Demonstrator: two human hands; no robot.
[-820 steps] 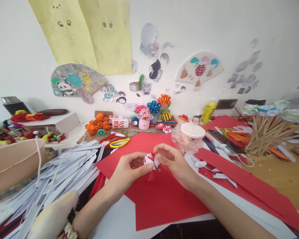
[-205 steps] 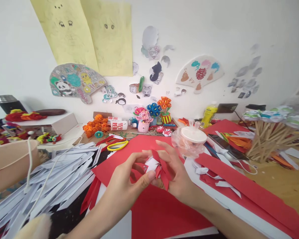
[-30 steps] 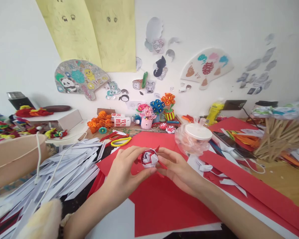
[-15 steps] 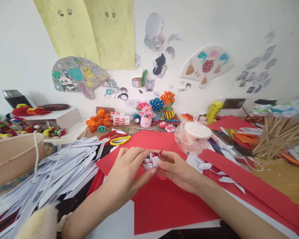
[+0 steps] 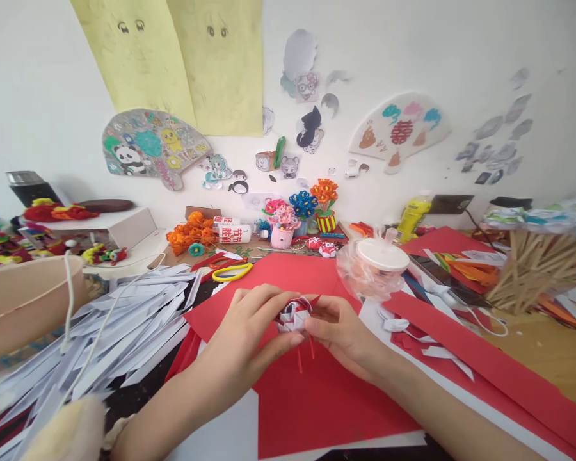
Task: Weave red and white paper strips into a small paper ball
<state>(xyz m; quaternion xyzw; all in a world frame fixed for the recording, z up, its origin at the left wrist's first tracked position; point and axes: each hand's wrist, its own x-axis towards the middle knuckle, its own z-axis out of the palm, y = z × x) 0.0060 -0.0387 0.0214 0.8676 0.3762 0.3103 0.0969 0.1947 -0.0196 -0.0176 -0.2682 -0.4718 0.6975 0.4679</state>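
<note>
Between my two hands is a small woven ball of folded red and white paper strips [image 5: 294, 315], held above red paper sheets [image 5: 336, 403]. My left hand [image 5: 249, 330] grips its left side, thumb below and fingers over the top. On the right side, my right hand [image 5: 338, 326] pinches it between thumb and fingers. Thin red strip ends hang beneath the ball, and a red tip sticks up at its upper right. Part of the ball is hidden behind my fingers. Two similar red and white balls [image 5: 326, 249] lie farther back.
Many folded white paper strips [image 5: 139, 326] are heaped at left, beside a beige basin [image 5: 29, 301]. Yellow-handled scissors [image 5: 232, 272] lie beyond my left hand. A lidded plastic cup [image 5: 381, 256] stands behind my right hand. Flower pots [image 5: 281, 237] line the back.
The ball has turned in my fingers, so more of its red and its hollow top show. The red strip ends now point downward. Both hands keep their hold.
</note>
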